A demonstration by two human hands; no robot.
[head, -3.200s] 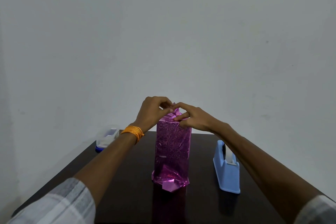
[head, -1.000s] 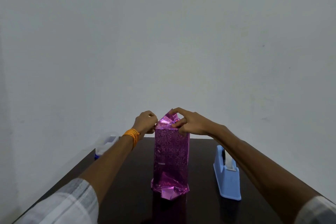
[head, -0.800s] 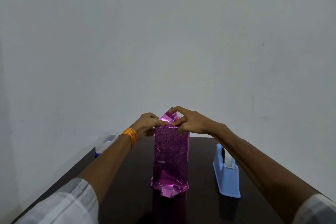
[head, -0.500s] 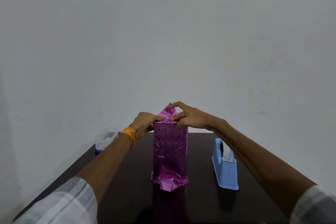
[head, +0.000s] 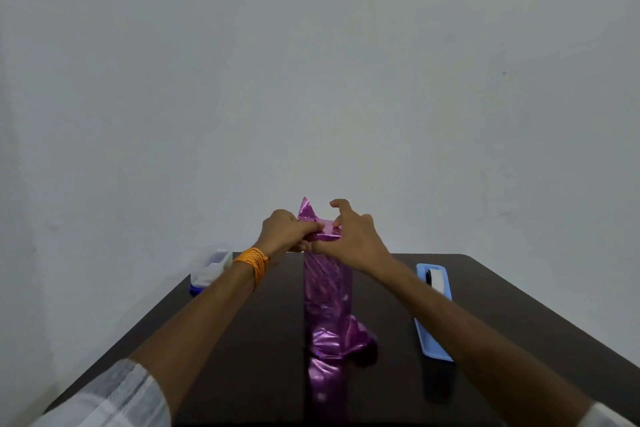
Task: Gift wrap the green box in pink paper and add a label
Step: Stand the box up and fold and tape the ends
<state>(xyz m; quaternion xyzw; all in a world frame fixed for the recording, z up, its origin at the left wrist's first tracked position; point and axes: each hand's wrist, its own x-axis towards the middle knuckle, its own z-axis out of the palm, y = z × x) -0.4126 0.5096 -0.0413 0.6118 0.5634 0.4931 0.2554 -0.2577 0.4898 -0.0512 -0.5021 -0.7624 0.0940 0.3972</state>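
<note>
A tall box wrapped in shiny pink paper [head: 327,291] stands upright in the middle of a dark table [head: 263,340]. No green shows; the paper covers it fully. Loose paper is crumpled around its base. At the top, a pointed flap of paper sticks up. My left hand [head: 285,230], with an orange thread band on the wrist, pinches the folded paper at the box's top from the left. My right hand [head: 351,236] presses on the same top fold from the right, with its index finger lifted off. No label is in view.
A light blue tape dispenser [head: 433,312] lies to the right of the box, partly behind my right forearm. A clear plastic container with a blue base [head: 209,267] sits at the table's far left corner. A plain white wall rises behind.
The view has tilted down a little. The top flaps have been folded flatter, leaving one point standing. My right index finger has lifted off the paper.
</note>
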